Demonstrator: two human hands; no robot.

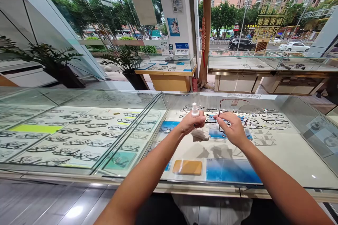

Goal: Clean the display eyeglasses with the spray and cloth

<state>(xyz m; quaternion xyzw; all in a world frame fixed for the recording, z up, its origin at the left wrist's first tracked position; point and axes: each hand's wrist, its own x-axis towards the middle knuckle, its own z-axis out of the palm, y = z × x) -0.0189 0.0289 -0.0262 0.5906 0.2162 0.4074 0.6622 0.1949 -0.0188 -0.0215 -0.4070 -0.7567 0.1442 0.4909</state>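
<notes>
My left hand (pixel 193 122) is closed around a small white spray bottle (pixel 194 109), its cap pointing up. A greyish cloth (pixel 199 135) hangs just below that hand. To the right, my right hand (pixel 231 126) pinches a pair of thin-framed glasses (pixel 220 110) between thumb and fingers; one dark red temple sticks up and another reaches to the right. Both hands are above the glass display case (pixel 285 168), close together but apart. The lenses are hard to make out against the frames beneath.
Rows of eyeglasses (pixel 79 133) lie inside the glass cases. A tan case (pixel 187 167) and a blue sheet (pixel 229 170) are near the front edge. Farther back stand potted plants (pixel 56 59), a wooden post (pixel 206 35) and more display counters (pixel 171 81).
</notes>
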